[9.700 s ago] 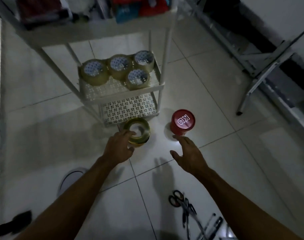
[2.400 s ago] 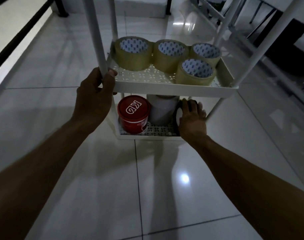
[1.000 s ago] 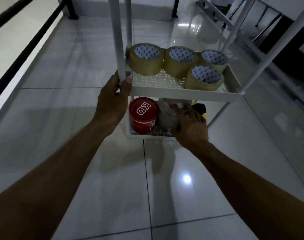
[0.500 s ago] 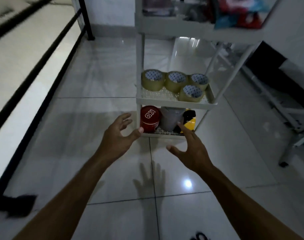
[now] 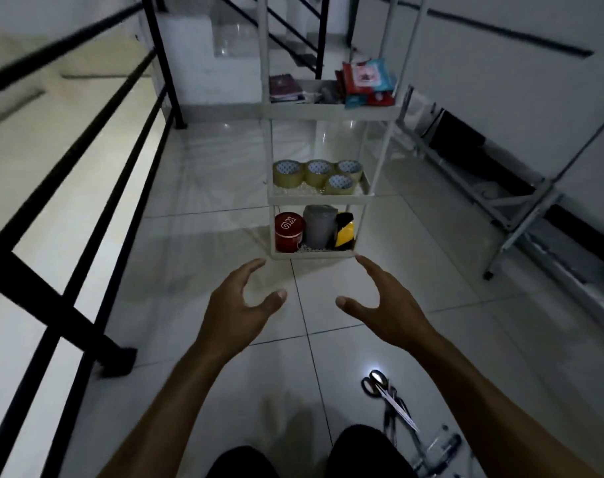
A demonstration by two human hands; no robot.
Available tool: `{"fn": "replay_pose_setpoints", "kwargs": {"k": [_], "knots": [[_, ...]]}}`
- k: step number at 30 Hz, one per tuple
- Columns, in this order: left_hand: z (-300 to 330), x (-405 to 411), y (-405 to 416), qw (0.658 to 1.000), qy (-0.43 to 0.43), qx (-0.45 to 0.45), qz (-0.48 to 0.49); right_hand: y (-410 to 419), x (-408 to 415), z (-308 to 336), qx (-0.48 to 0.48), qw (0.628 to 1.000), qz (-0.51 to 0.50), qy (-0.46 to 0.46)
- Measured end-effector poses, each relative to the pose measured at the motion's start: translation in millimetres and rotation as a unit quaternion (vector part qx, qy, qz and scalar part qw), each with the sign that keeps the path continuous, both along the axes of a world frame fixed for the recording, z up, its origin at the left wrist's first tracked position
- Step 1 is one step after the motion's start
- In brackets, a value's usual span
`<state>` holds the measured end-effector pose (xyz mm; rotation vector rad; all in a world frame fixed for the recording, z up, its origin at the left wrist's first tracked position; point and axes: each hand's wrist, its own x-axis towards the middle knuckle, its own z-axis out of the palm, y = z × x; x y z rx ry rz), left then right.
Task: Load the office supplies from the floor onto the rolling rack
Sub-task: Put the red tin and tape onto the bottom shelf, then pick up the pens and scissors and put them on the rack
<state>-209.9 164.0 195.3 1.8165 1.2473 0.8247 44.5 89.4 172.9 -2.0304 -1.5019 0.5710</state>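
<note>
Topping middle shelf (image 5: 319, 199): four tape rolls (image 5: 317, 175)

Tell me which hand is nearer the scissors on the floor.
Right. The right hand hangs above the floor, roughly over the scissors, which lie below it in the view. The left hand is farther off, to their left. Both hands are empty.
</note>
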Motion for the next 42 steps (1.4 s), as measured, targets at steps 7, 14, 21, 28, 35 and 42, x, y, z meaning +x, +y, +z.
{"fn": "replay_pose_setpoints", "kwargs": {"k": [7, 14, 21, 28, 35, 42], "knots": [[-37, 25, -63, 0.997, 0.011, -0.054, -0.058, -92, 33, -22, -0.035, 0.997, -0.069, 0.003], [-117, 91, -91, 0.978, 0.066, -0.104, -0.171, -152, 71, -92, -0.132, 0.978, -0.163, 0.019], [-211, 159, -103, 0.941, 0.142, -0.213, -0.22, -219, 81, -185, -0.207, 0.906, -0.357, 0.09], [-279, 212, -124, 0.896, 0.243, -0.315, -0.199, -253, 100, -251, -0.282, 0.743, -0.584, 0.164], [-304, 261, -145, 0.901, 0.288, -0.302, -0.119, -252, 119, -287, -0.242, 0.735, -0.609, 0.176], [-312, 286, -125, 0.924, 0.317, -0.208, -0.048, -227, 133, -295, -0.245, 0.799, -0.534, 0.125]]}}
